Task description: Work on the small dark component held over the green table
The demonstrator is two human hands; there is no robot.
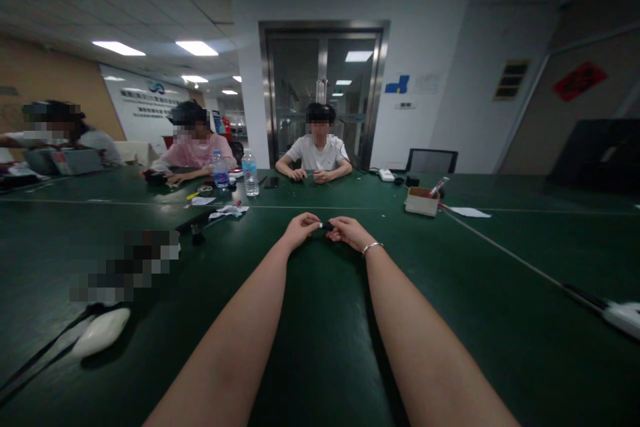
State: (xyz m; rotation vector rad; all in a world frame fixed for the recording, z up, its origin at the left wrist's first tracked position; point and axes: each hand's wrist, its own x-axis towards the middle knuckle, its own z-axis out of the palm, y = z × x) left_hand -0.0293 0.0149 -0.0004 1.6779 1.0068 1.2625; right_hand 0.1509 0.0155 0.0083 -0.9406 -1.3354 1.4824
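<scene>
A long dark green table (320, 347) fills an office meeting room, with glass doors (323, 93) at upper centre of the frame. At the middle of the frame the person's left hand (300, 228) and right hand (350, 232) meet, both pinching a small dark part (326, 225) between their fingertips, just above the tabletop; what the part is cannot be made out. So small a piece, held only at the tips, could probably slip, drop and be hard to find on the dark surface. Both forearms stretch straight forward, wrists low, and the right wrist wears a bracelet (372, 247). Three other people sit across the table; water bottles (250, 173) stand left of centre and a small cardboard box (421, 201) right of centre.
</scene>
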